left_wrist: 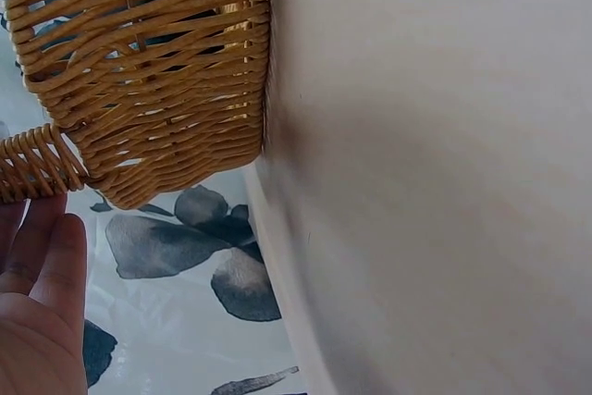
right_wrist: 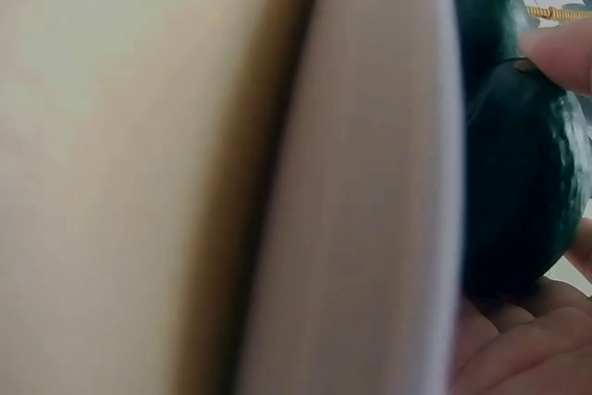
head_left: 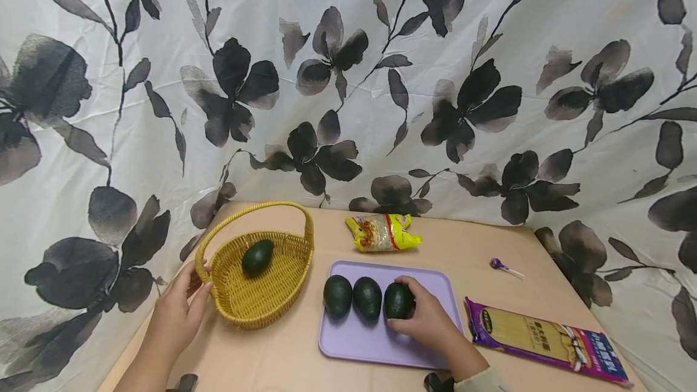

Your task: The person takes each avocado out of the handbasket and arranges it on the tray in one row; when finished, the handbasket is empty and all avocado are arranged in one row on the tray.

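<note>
My left hand (head_left: 178,313) holds the yellow wicker basket (head_left: 247,304) at the left base of its arched handle (head_left: 218,222), thumb in front and fingers behind. One dark green avocado (head_left: 258,258) lies inside it. In the left wrist view, fingertips (left_wrist: 60,242) meet the woven handle under the basket's side (left_wrist: 166,90). On the lilac tray (head_left: 370,346), my right hand (head_left: 427,322) grips the rightmost avocado (head_left: 399,300) between thumb and fingers. Two more avocados, a middle one (head_left: 367,299) and a left one (head_left: 337,297), sit beside it in a row.
Behind the tray lies a yellow snack-like bag (head_left: 383,233) with a clear window. A purple-wrapped lollipop (head_left: 505,267) is at the right, and a long purple noodle packet (head_left: 544,340) lies right of the tray. A floral curtain (head_left: 381,107) hangs at the table's back edge.
</note>
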